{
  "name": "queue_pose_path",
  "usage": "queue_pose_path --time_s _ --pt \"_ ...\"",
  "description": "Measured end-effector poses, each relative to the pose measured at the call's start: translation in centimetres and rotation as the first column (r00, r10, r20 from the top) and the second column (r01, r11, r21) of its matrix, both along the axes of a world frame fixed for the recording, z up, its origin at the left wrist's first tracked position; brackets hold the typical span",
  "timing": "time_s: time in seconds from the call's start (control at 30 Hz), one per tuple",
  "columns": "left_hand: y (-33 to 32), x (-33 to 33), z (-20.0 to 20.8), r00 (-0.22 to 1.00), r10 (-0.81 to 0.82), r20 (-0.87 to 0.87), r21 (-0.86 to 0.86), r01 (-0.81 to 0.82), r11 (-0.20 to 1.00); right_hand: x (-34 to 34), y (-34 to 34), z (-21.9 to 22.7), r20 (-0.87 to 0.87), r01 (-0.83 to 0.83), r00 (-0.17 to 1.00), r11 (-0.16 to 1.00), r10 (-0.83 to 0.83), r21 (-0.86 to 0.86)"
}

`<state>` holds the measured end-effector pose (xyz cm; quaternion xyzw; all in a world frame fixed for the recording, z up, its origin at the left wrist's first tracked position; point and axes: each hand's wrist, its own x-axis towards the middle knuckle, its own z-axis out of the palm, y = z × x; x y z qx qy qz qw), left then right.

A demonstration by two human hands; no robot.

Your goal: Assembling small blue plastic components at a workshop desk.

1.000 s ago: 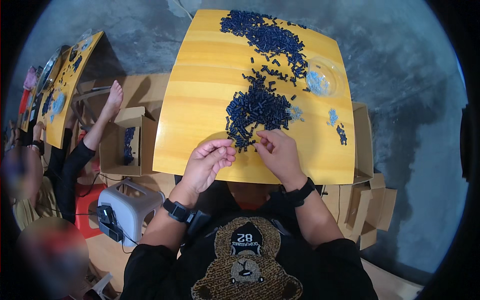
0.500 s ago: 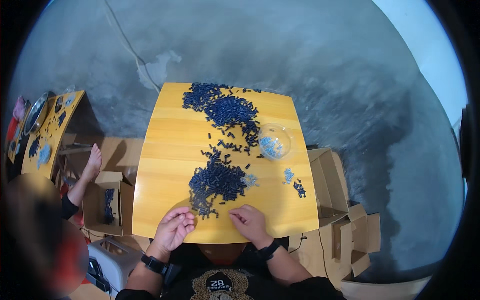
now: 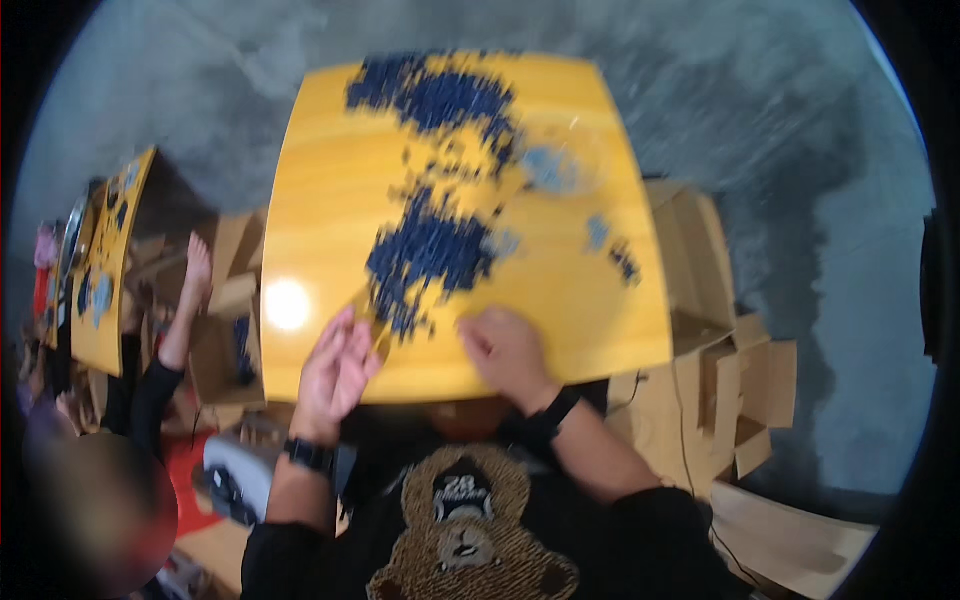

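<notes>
My left hand is at the table's near edge, palm partly turned up. Its fingers are loosely bent and look apart; nothing shows in them, though motion blurs the tips. To its right, my right hand hovers over or rests on the tabletop, thumb and fingers drawn together. Whatever it may hold is too small or hidden to make out. Just beyond both hands spreads a pile of small dark blue pieces. A few light blue-grey pieces lie against its right side.
Another dark pile covers the far part of the yellow table. A clear bowl contains light blue pieces. Small blue and dark clusters lie at right. Cardboard boxes stand beside the table. Another person's foot shows at left.
My view has shifted, so the table sits higher and larger in the picture. Both hands stay near the pile's near end, with the right hand's fingers still drawn together.
</notes>
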<state>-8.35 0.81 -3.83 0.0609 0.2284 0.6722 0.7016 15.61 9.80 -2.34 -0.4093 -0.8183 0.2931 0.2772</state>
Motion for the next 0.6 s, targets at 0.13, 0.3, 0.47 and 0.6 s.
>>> queue_pose_path --time_s 0.13,0.3,0.47,0.6 --pt "1.3 0.3 0.0 0.999 -0.023 -0.038 0.022 0.024 0.999 0.7 1.2 0.3 -0.060 -0.019 0.998 0.997 0.015 -0.073" --pt "0.1 -0.2 -0.4 0.999 -0.054 -0.011 0.052 0.054 0.997 0.2 1.7 1.0 -0.172 0.068 0.979 0.969 -0.112 -0.239" --pt "0.0 -0.2 -0.3 0.997 -0.068 0.029 0.061 0.067 0.996 -1.2 2.5 1.5 -0.135 0.133 0.980 0.985 -0.148 -0.114" --pt "0.2 -0.2 -0.2 0.995 -0.086 0.050 0.078 0.082 0.994 -2.0 2.8 1.2 -0.097 0.181 0.978 0.983 -0.182 -0.017"
